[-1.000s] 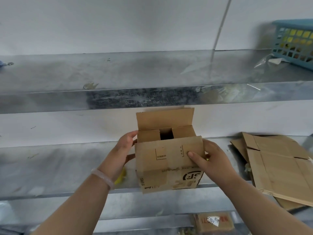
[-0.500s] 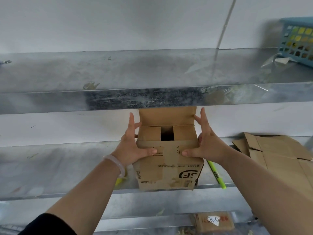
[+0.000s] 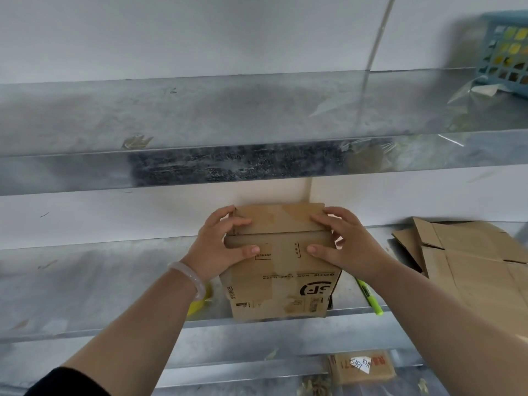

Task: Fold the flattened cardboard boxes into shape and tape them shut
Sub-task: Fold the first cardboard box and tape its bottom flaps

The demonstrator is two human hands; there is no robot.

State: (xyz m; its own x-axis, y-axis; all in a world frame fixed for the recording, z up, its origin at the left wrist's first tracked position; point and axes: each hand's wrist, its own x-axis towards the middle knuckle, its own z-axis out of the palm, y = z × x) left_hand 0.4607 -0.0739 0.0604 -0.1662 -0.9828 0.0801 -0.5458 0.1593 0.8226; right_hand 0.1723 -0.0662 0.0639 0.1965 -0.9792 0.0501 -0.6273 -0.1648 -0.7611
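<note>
A small brown cardboard box point(image 3: 285, 287) with old tape marks and a printed logo stands at the front edge of the middle metal shelf point(image 3: 85, 281). Its two top flaps are folded down flat and meet in a seam across the top. My left hand point(image 3: 217, 247) clasps the box's top left corner, fingers on the rear flap and thumb on the front flap. My right hand point(image 3: 345, 244) mirrors it on the top right corner. A stack of flattened cardboard boxes point(image 3: 471, 267) lies on the same shelf to the right.
A green highlighter point(image 3: 370, 297) lies just right of the box, and a yellow object point(image 3: 200, 305) shows behind my left wrist. The upper shelf point(image 3: 200, 115) overhangs closely, with a blue basket point(image 3: 505, 52) at its far right. A labelled packet point(image 3: 363, 367) sits on the shelf below.
The rear flap, upright before, is now folded down onto the box top. Both hands moved from the flap edges onto the shut top.
</note>
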